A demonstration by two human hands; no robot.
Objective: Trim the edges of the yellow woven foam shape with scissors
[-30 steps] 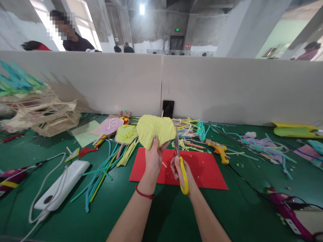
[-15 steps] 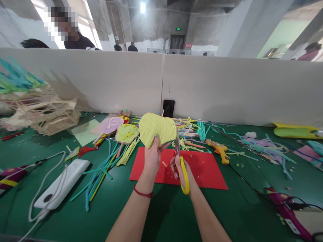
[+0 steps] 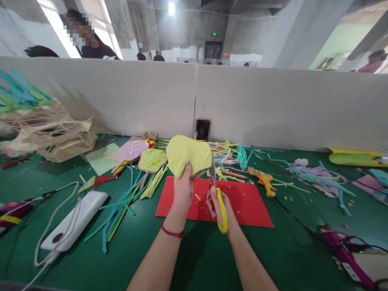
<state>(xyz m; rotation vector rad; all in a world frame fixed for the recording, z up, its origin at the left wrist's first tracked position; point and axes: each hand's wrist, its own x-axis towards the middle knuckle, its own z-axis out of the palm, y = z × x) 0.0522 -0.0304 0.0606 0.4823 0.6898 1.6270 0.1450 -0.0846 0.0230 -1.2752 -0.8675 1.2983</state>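
Note:
My left hand [image 3: 183, 188] grips a pale yellow ridged piece [image 3: 188, 155], rounded at its left end, that looks made of yellow strips laid side by side. The thumb lies over its lower front. In my right hand [image 3: 218, 205] are scissors [image 3: 223, 214] with yellow handles, blades pointing up beside the right edge of the yellow piece. Whether the blades touch that edge I cannot tell. Below both hands lies a red sheet [image 3: 242, 202] with small yellow scraps on it. A green-yellow fan-shaped piece [image 3: 152, 160] and a lilac round piece [image 3: 133, 150] lie to the left.
A white power strip [image 3: 75, 220] with cables and blue-green strips [image 3: 121, 210] lie left. At right are a yellow glue gun [image 3: 263, 180] and a purple tool [image 3: 345, 254] with cords. A grey partition [image 3: 273, 105] borders the green table; people are beyond it.
The yellow piece and both hands have barely shifted. Beyond the partition, the person at upper left has leaned slightly to the right.

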